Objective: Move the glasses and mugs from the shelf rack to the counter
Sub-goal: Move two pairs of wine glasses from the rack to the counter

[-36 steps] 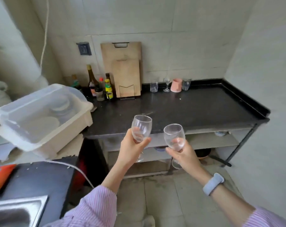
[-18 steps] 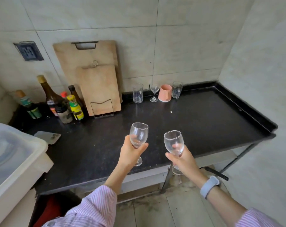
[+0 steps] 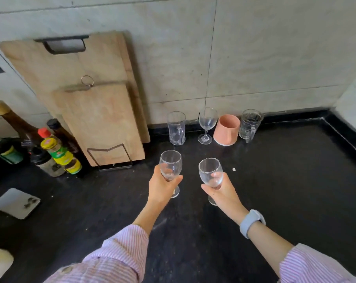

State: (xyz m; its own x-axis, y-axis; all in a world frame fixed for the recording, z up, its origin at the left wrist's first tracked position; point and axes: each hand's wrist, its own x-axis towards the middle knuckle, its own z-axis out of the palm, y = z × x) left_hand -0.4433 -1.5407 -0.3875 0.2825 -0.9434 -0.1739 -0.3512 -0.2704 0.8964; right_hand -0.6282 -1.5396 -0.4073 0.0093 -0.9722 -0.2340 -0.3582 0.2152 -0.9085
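My left hand grips a clear wine glass by the lower bowl, upright above the black counter. My right hand holds a second wine glass the same way, a little to the right. At the back of the counter, against the wall, stand a tall glass mug, a third wine glass, an upside-down pink mug and a ribbed glass mug. The shelf rack is out of view.
Two wooden cutting boards lean on the wall in a wire stand at back left. Several sauce bottles crowd the left. A small white tile lies at the left edge. The counter has a raised rim on the right.
I have stepped closer to the counter; both hands with their wine glasses have moved from in front of its edge to over its surface. The grips are unchanged.
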